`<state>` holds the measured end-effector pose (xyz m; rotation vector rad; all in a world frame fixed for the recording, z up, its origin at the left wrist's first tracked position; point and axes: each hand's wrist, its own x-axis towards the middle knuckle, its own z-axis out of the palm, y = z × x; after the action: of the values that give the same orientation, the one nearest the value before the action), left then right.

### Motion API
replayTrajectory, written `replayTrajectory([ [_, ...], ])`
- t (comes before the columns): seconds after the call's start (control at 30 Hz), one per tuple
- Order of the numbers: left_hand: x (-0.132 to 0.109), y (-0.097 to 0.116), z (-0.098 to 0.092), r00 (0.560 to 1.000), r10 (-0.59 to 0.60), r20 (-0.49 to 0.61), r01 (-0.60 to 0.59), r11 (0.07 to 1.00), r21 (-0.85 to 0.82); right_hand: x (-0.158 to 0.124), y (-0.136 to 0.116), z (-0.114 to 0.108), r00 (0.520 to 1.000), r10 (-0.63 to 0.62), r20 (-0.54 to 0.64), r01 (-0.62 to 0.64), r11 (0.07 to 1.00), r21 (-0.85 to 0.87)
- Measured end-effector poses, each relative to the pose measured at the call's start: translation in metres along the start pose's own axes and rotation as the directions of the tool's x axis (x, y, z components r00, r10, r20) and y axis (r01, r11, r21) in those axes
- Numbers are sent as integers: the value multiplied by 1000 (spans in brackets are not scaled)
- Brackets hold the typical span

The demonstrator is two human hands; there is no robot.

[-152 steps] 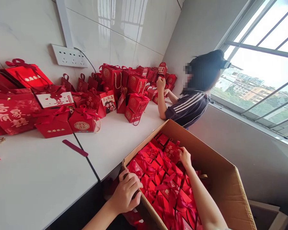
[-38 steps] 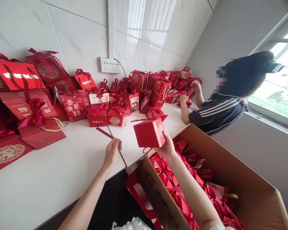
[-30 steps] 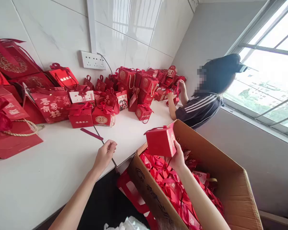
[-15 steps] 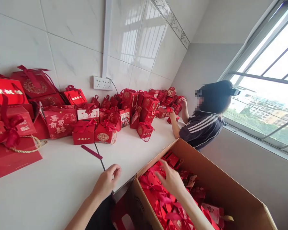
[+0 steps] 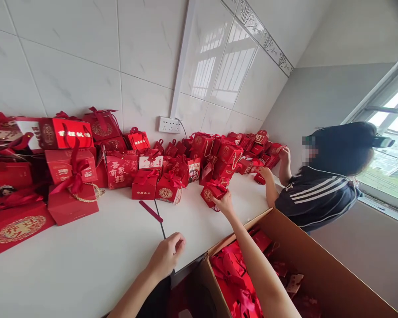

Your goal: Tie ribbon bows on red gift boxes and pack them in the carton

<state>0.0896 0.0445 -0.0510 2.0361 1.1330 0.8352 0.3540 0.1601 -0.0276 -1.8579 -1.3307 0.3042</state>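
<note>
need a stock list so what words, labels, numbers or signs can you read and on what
"安居乐业": small red box with a bow
"吾家有囍": dark red bag left of it
"程似锦": bright red bag; first character unclear
Too small or blurred: gold emblem on the box touching the right hand, writing on other boxes, white letters on the shirt. No readable numbers.

My left fingers [image 5: 177, 237] and my right fingers [image 5: 220, 202] are slim and ungloved; behind them, narrow wrists widen smoothly into my left forearm [image 5: 135, 289] and right forearm [image 5: 260, 267], both long, slender and bare as far as I see.
</note>
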Motion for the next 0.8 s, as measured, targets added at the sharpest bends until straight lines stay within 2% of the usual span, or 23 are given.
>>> replayTrajectory([
  [0.07,3,0,2,995,6,-101,-10,999,-45,-23,1,-7,991,-77,112,74,997,31],
  [0.13,7,1,2,963,35,-269,-59,995,-82,-46,-1,-18,944,-159,288,139,986,89],
  [0.17,9,1,1,934,46,-355,-86,992,-97,-56,-3,-24,889,-208,409,163,976,141],
  [0.2,10,1,0,901,52,-432,-110,988,-110,-64,-6,-29,811,-258,525,175,964,202],
  [0.23,11,1,-2,866,50,-497,-126,985,-121,-71,-10,-33,731,-301,612,174,950,260],
  [0.27,12,1,-5,834,41,-551,-133,983,-129,-77,-14,-37,679,-327,657,167,941,296],
  [0.3,12,1,-8,804,33,-594,-138,982,-132,-82,-19,-39,682,-325,655,161,940,300],
  [0.37,12,0,-16,764,27,-644,-143,981,-129,-89,-31,-40,804,-252,539,155,963,218],
  [0.4,12,0,-20,763,17,-647,-132,983,-130,-93,-38,-40,859,-208,468,146,975,167],
  [0.47,17,0,-29,804,-21,-594,-69,989,-128,-100,-51,-39,906,-149,397,120,988,97],
  [0.57,36,3,-43,900,-53,-432,21,997,-80,-113,-70,-39,883,-122,454,112,992,49],
  [0.63,52,7,-50,953,-8,-302,-3,999,-36,-121,-79,-39,858,-102,504,122,992,-7],
  [0.73,68,13,-56,987,67,-145,-64,998,25,-127,-84,-37,828,-69,556,63,998,29],
  [0.8,68,16,-57,989,74,-132,-64,995,79,-126,-81,-33,824,-60,564,-8,993,118],
])
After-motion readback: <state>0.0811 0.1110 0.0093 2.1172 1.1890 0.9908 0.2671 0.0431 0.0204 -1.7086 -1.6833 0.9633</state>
